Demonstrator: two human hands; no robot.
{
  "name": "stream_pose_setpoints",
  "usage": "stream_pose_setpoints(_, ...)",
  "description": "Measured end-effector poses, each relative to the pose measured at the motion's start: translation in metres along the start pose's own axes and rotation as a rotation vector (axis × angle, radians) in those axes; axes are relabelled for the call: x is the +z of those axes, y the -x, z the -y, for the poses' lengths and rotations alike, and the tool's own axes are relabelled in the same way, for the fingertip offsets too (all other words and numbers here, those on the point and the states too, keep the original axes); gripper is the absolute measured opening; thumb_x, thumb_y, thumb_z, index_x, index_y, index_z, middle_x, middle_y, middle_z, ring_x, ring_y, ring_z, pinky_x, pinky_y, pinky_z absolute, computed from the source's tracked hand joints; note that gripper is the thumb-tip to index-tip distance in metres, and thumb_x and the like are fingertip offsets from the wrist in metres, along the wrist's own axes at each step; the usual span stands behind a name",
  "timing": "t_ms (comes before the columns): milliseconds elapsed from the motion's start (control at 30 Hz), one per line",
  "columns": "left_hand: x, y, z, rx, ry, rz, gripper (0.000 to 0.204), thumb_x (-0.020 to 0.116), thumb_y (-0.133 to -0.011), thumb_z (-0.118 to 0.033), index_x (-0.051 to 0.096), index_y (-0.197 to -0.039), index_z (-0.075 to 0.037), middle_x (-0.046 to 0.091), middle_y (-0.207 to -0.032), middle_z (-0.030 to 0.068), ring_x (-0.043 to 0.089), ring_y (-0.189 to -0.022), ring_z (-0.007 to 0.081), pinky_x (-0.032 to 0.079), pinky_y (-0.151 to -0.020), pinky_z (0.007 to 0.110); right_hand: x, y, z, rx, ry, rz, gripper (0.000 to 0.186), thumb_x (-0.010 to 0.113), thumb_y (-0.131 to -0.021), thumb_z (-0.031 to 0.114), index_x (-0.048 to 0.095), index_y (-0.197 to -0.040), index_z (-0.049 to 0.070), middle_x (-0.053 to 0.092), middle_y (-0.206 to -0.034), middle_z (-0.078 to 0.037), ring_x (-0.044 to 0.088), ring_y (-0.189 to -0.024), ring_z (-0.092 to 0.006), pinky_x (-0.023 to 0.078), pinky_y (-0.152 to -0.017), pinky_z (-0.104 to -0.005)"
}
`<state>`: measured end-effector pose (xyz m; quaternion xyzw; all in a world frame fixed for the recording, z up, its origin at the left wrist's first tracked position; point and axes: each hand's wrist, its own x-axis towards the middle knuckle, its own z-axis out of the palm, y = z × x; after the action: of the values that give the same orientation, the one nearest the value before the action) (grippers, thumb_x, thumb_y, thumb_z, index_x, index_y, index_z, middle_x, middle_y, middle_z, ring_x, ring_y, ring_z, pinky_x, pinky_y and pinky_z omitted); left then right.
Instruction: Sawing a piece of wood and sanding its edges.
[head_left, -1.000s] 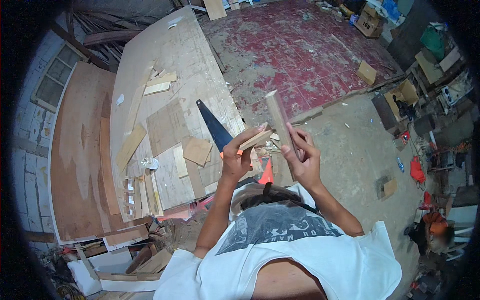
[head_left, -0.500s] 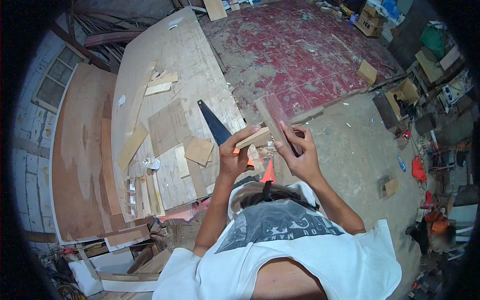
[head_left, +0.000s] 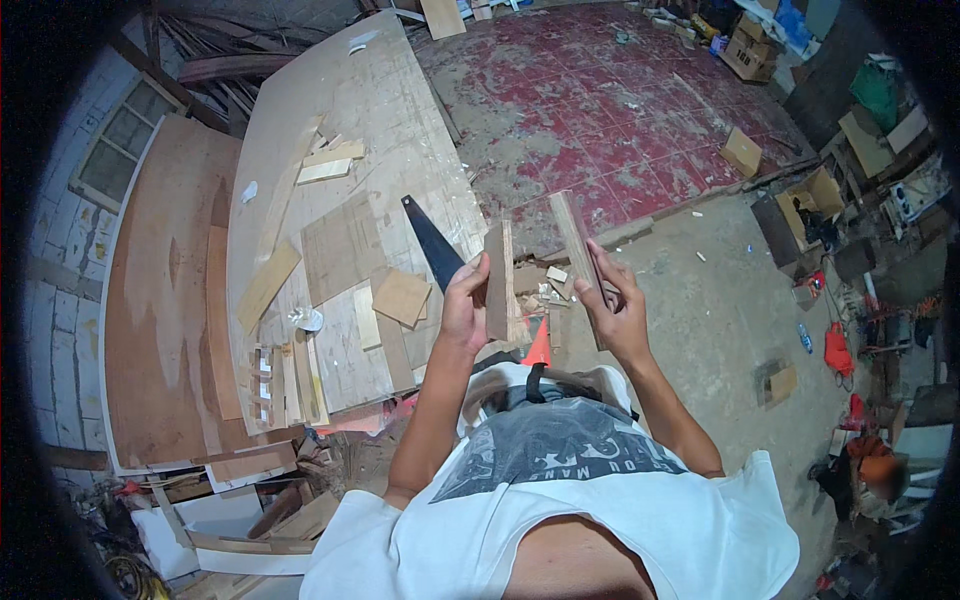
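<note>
My left hand (head_left: 467, 308) is closed round a flat brown plywood piece (head_left: 497, 278), held upright with its pale layered edge facing right. In my right hand (head_left: 617, 315) is a longer plywood block (head_left: 570, 228) with a pale layered edge and a dark reddish face, its top leaning left. A gap separates the two pieces. Behind my left hand, a handsaw (head_left: 428, 238) lies on the plywood-topped table (head_left: 345, 90), its black blade pointing away; the hand covers its lower end. A small square board (head_left: 402, 298) rests to the left of that hand.
Wood strips (head_left: 268, 287), a thin square panel (head_left: 343, 248) and a small white cup (head_left: 307, 319) are on the table. A large brown panel (head_left: 165, 300) leans at the left. Red tiles (head_left: 590, 100) cover the far floor. Cardboard boxes (head_left: 815, 195) and clutter line the right side.
The two wood pieces, touching or nearly so before, are now apart. My left hand has turned its piece from slanted to upright, and my right hand has shifted its block rightward.
</note>
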<state>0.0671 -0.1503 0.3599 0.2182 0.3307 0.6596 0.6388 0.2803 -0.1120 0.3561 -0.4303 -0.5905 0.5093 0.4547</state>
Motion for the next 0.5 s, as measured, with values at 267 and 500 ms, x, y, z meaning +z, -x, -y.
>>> stream_pose_setpoints(267,0.012,-0.003,0.014,0.092,-0.240,-0.048,0.041,0.050,-0.100,-0.032,0.049,-0.124,0.001,0.063,-0.110,0.0098,0.063,-0.096,0.0150,0.052,-0.083,0.029,0.006,0.015,0.035,-0.338,0.323,0.046,0.058,0.078,-0.076,0.021,0.060,-0.131,0.015,0.048,-0.118,-0.018,0.050,-0.110,-0.0302,0.040,-0.098,-0.0371)
stream_pose_setpoints(500,0.045,0.015,0.023,0.312,-0.639,-0.032,0.044,0.050,-0.101,-0.031,0.044,-0.127,0.004,0.062,-0.106,0.0081,0.057,-0.096,0.0092,0.047,-0.082,0.024,0.000,-0.014,0.046,-0.086,-0.032,0.049,0.051,0.065,-0.091,0.023,0.051,-0.138,0.009,0.051,-0.112,-0.013,0.052,-0.103,-0.0177,0.044,-0.088,-0.0287)
